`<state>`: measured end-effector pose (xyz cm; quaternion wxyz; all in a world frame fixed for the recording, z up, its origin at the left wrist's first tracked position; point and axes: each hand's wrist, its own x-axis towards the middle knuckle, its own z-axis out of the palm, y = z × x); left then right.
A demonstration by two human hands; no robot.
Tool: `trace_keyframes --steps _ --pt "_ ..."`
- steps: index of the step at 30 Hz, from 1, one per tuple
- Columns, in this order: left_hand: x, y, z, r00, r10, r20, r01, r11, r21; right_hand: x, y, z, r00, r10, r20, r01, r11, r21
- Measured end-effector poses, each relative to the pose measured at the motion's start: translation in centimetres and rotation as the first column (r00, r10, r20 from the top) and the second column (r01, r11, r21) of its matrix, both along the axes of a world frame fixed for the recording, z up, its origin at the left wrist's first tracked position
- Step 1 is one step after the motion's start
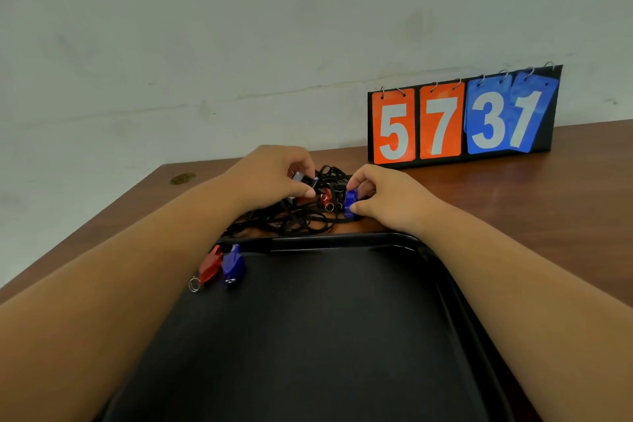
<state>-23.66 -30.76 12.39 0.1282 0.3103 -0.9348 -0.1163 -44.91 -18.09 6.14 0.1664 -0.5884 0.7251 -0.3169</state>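
Most of the near tabletop (534, 216) is taken up by a black tray (308, 336), probably kept close to receive freed pieces. A tangle of black cords (301, 219) is heaped just beyond its far rim. A small grey piece (298, 177) is pinched by the left hand (270, 175) and a blue whistle (350, 203) by the right hand (387, 195), seemingly to pull them apart. A red whistle (209, 267) and a second blue whistle (233, 264) are laid at the tray's far left corner.

I read the blue whistle (350, 203) as glossy translucent plastic, the grey piece (298, 177) as matt, the cords (301, 220) as matt black woven cloth. The tray (342, 336) is smooth, matt black. The split ring (194, 284) is bright metal. The table (548, 202) shows smooth, semi-gloss wood.
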Motion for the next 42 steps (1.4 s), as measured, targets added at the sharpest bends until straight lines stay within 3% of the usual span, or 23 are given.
trace_keyframes --steps 7,11,15,28,34,42 --pt "3.1 2.7 1.6 0.990 0.011 -0.138 0.007 0.992 0.128 0.4 0.4 0.6 1.000 -0.022 -0.009 0.021 0.997 -0.069" --pt "6.0 3.4 1.6 0.982 0.035 -0.185 0.032 0.938 0.346 0.9 0.7 1.1 0.999 -0.029 -0.016 0.028 0.996 -0.088" --pt "8.4 3.0 1.2 0.950 0.091 -0.298 0.054 0.894 0.445 2.0 1.0 1.8 0.999 -0.018 -0.045 0.012 0.992 -0.126" --pt "11.1 2.2 -1.0 0.975 0.022 -0.220 0.065 0.923 0.380 4.5 2.4 3.5 0.998 0.054 -0.031 -0.058 0.991 -0.121" --pt "11.7 1.9 -1.3 0.963 0.031 -0.268 0.091 0.897 0.432 5.9 2.4 4.3 0.999 -0.038 0.011 0.039 0.994 -0.104" --pt "12.0 1.4 -2.0 0.956 0.027 -0.293 0.110 0.892 0.439 9.4 2.1 6.6 0.969 -0.003 0.246 -0.003 1.000 0.025"
